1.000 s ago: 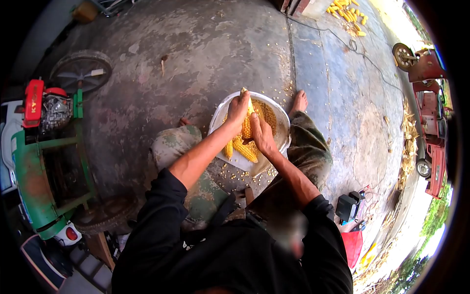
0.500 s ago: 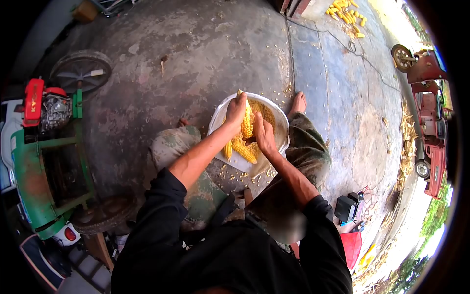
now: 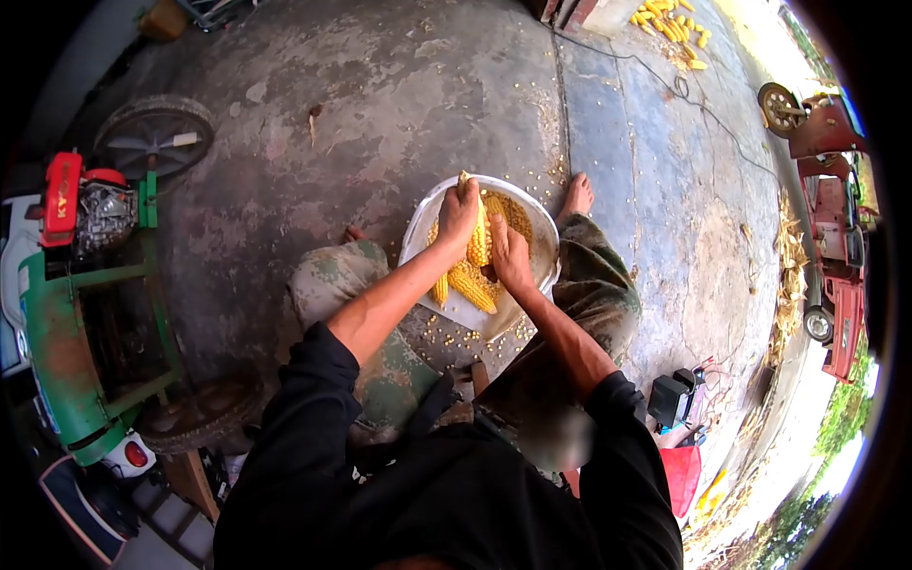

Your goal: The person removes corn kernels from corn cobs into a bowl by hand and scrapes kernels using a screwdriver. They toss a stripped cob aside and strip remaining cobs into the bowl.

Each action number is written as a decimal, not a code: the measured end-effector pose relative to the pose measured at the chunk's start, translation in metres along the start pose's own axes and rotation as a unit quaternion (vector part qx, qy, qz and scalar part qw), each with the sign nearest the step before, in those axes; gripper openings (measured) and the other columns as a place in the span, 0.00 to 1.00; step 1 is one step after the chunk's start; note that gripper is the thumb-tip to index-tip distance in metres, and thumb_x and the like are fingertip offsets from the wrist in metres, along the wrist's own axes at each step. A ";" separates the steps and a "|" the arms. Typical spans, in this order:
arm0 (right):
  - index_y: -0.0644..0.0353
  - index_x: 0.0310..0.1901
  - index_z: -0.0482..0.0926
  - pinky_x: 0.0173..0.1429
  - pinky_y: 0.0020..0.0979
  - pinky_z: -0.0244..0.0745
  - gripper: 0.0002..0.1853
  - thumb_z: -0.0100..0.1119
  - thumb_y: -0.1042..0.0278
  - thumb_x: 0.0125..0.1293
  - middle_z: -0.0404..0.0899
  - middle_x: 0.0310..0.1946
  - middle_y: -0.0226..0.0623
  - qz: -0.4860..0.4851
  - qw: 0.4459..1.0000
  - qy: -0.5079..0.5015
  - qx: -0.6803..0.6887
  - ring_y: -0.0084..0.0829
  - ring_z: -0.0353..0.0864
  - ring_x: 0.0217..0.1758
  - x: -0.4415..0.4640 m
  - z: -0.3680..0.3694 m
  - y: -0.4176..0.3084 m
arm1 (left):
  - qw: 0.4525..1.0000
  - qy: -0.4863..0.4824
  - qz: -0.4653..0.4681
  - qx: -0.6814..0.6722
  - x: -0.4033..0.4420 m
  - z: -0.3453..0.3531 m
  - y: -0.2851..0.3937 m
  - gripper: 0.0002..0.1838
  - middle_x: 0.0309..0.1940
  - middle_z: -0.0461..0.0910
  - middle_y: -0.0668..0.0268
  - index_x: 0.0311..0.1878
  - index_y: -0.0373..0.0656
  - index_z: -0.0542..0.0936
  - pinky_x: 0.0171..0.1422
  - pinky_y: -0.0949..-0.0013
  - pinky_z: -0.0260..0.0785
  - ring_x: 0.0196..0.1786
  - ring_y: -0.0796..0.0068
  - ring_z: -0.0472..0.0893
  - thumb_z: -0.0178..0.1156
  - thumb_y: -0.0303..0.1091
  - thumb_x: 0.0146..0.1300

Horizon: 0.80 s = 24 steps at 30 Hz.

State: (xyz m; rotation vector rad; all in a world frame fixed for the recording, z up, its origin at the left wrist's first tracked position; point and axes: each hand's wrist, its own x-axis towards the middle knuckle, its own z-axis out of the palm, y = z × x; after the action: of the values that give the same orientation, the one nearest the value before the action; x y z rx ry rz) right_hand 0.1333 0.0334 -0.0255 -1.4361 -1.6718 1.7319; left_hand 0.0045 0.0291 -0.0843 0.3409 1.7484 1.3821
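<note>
A white basin [image 3: 415, 235] stands on the floor between my legs, with yellow kernels and several corn cobs in it. My left hand [image 3: 458, 218] is wrapped round an upright corn cob [image 3: 479, 243] above the basin, and the cob's pale tip sticks out past the fingers. My right hand [image 3: 510, 255] is closed at the right side of the same cob, thumb pointing up along it. Something small and dark shows below the right fingers, too small to make out. Another corn cob [image 3: 472, 287] lies in the basin beneath my hands.
Loose kernels [image 3: 454, 334] lie on the floor near the basin. A green machine [image 3: 57, 342] with a red engine [image 3: 63, 199] stands at the left. Corn cobs [image 3: 674, 26] lie at the top right, near a cable. A black box [image 3: 671, 401] and a red vehicle [image 3: 836, 237] are at the right.
My right thumb has shifted slightly along the cob's right side, first off it and then back against it. My left hand keeps its grip. The view has shifted slightly.
</note>
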 end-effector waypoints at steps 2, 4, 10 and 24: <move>0.69 0.30 0.77 0.19 0.33 0.72 0.35 0.35 0.42 0.78 0.74 0.15 0.39 0.016 0.999 -0.012 0.034 0.30 0.77 0.13 -0.003 -0.002 -0.008 | 0.999 -0.003 -0.022 -0.024 0.007 0.000 -0.010 0.25 0.38 0.76 0.63 0.50 0.37 0.73 0.44 0.67 0.71 0.40 0.74 0.77 0.52 0.55 0.73; 0.69 0.29 0.78 0.18 0.31 0.71 0.37 0.33 0.40 0.78 0.73 0.14 0.37 0.027 0.996 -0.036 0.073 0.29 0.76 0.13 -0.003 -0.002 -0.011 | 0.999 0.014 -0.024 -0.020 0.001 -0.002 0.003 0.27 0.43 0.77 0.60 0.54 0.37 0.73 0.50 0.66 0.70 0.46 0.70 0.76 0.52 0.56 0.72; 0.75 0.45 0.75 0.43 0.43 0.73 0.35 0.40 0.40 0.75 0.78 0.32 0.61 -0.072 0.991 0.009 -0.110 0.49 0.82 0.39 0.011 0.005 0.013 | 0.997 -0.040 -0.004 -0.062 0.004 -0.005 0.000 0.26 0.47 0.76 0.61 0.56 0.34 0.71 0.52 0.67 0.71 0.48 0.70 0.76 0.55 0.50 0.71; 0.68 0.38 0.75 0.35 0.49 0.74 0.28 0.33 0.49 0.79 0.78 0.23 0.59 0.003 0.999 -0.044 0.010 0.55 0.81 0.28 -0.009 -0.006 -0.011 | 0.998 -0.036 0.034 0.030 0.010 -0.007 -0.016 0.35 0.66 0.69 0.48 0.69 0.31 0.63 0.69 0.64 0.62 0.67 0.58 0.71 0.51 0.52 0.72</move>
State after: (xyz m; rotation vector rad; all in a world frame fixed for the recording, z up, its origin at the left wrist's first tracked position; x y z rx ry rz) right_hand 0.1380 0.0325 -0.0109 -1.3764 -1.6914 1.8330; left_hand -0.0019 0.0254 -0.1033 0.4808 1.7362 1.3492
